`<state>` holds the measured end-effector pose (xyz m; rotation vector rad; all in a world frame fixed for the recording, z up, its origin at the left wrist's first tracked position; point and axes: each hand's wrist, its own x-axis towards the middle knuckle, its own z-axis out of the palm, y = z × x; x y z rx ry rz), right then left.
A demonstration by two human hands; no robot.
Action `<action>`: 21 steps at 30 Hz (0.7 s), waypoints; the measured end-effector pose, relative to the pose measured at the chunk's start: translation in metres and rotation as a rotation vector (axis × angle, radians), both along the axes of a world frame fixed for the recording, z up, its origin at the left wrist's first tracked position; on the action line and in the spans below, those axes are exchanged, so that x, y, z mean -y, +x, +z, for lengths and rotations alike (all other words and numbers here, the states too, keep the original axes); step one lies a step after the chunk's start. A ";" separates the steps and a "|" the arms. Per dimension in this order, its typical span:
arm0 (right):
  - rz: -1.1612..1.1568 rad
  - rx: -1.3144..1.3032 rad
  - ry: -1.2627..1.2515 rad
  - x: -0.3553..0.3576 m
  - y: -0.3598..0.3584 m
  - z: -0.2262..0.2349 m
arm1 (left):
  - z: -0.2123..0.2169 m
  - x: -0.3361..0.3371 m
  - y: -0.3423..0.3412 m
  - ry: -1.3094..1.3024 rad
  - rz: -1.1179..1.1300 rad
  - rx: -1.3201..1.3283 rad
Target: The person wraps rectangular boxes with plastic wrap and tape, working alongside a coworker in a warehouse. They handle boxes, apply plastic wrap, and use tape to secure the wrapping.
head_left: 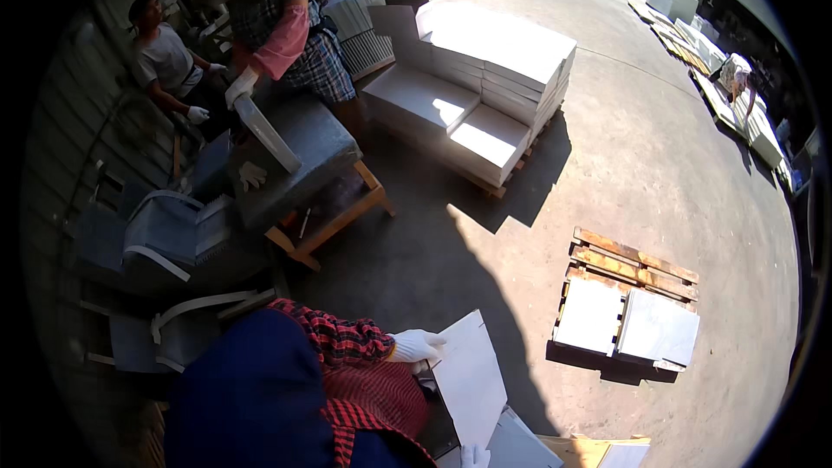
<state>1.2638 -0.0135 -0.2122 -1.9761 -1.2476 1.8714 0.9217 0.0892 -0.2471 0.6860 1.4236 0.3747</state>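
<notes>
A flat white panel (472, 377) with angled edges stands tilted near the lower edge of the head view. My left hand (419, 346), in a white glove and a red-and-black checked sleeve, is closed on its upper left edge. At its lower end my right hand (475, 457), also gloved in white, grips the edge; the frame's lower edge cuts off much of this hand. More pale panels (522, 444) lie below and beside the held one. Dark blue cloth (243, 390) and red fabric fill the lower left.
A co-worker with pink sleeves (284, 39) holds a pale slab (267, 134) upright on a grey bench (325, 143); another person (166, 61) is behind. White slabs (498, 35) are stacked on a pallet ahead. A wooden pallet (637, 260) with white panels stands right. Curved grey pieces (165, 230) sit left.
</notes>
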 end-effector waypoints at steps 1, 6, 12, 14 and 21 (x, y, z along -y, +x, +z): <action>0.125 -0.058 0.182 -0.006 -0.019 -0.006 | 0.013 0.015 -0.039 -0.016 0.156 0.083; 0.693 0.043 0.254 -0.093 -0.127 -0.052 | 0.048 0.132 -0.215 0.070 0.730 0.372; 1.327 0.145 0.960 -0.126 -0.427 0.140 | 0.198 0.281 -0.358 0.276 0.990 -0.005; 1.446 0.028 1.095 -0.122 -0.499 0.182 | 0.218 0.328 -0.401 0.403 0.943 -0.431; 1.621 -0.023 1.188 -0.146 -0.659 0.254 | 0.326 0.329 -0.484 0.793 0.440 -1.598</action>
